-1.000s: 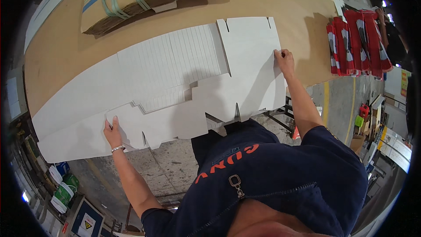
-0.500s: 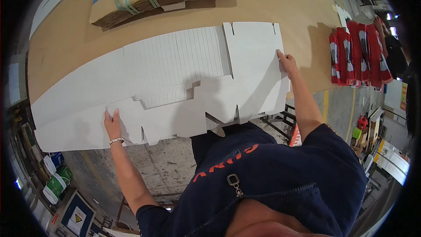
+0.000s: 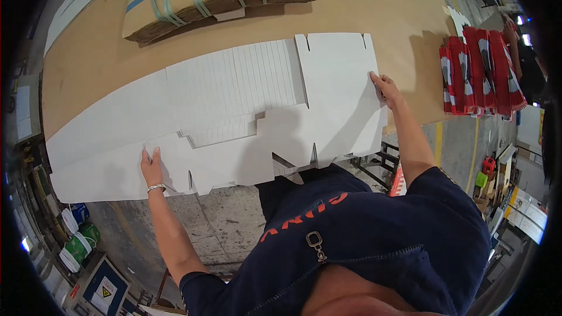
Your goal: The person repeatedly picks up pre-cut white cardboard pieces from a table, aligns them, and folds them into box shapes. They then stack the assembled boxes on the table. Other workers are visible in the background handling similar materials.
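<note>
A flat, white die-cut cardboard sheet (image 3: pixel 339 123) with slots and a stepped cutout lies along the near side of the table. My left hand (image 3: pixel 152 167) grips it at the left end of its stepped part, thumb raised and fingers partly hidden. On the right edge, my right hand (image 3: pixel 385 88) pinches the same sheet, its thumb on top. Under and beyond it rest more white cardboard sheets (image 3: pixel 234 82), whose many parallel lines show through the cutout. My shadow falls across the top sheet.
Brown cardboard covers the table (image 3: pixel 404 41). A strapped bundle of brown cartons (image 3: pixel 222 0) lies at the far side. Red-and-white folded pieces (image 3: pixel 480 76) stand at the right, with a person (image 3: pixel 530 61) beyond them. Wrapped green-and-white rolls (image 3: pixel 76 248) sit lower left.
The view has shifted slightly, so the table and bundle sit a little differently in the picture. Both hands keep their places on the white cardboard sheet.
</note>
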A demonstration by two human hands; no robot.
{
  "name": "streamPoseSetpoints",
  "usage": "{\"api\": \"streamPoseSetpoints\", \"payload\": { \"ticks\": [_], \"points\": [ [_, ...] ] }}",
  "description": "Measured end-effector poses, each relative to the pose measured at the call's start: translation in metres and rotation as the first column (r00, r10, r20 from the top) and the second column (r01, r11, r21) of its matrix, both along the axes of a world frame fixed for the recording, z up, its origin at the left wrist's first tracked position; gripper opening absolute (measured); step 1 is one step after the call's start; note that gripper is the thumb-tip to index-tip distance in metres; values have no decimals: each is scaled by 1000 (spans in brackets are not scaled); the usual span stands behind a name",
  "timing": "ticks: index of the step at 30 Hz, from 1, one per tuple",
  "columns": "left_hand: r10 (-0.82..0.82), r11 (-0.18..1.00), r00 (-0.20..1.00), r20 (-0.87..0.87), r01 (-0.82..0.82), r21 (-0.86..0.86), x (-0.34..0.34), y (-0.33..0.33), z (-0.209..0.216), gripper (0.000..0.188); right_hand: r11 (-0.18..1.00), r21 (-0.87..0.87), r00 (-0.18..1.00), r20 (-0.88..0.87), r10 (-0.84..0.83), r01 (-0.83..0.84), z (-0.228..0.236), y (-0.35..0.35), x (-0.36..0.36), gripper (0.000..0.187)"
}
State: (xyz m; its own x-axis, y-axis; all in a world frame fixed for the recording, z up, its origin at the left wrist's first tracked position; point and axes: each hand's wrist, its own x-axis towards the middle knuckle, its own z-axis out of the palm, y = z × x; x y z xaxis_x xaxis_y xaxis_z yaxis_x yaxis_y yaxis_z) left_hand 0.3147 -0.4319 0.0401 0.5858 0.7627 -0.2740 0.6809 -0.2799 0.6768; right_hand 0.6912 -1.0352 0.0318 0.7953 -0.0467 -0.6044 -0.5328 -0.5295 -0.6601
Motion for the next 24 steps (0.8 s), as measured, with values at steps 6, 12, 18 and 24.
{"api": "streamPoseSetpoints", "payload": {
  "ticks": [6, 12, 18, 24],
  "points": [
    [15, 997, 1000, -26, -14, 72, -9, 8, -14, 65, 997, 80, 1000, 2, -6, 6, 1, 6, 0, 41],
    [-6, 1000, 999, -51, 5, -13, -5, 7, -8, 69, 998, 41, 998, -49, 49, -47, -3, -4, 6, 40],
    [2, 1000, 998, -56, -2, 6, -15, 21, -25, 69, 997, -10, 995, -65, 69, -70, 7, 10, 4, 44],
    [23, 1000, 999, -25, -23, -2, -12, 16, -18, 62, 994, -53, 995, -38, 97, -99, 7, 10, 3, 49]
  ]
}}
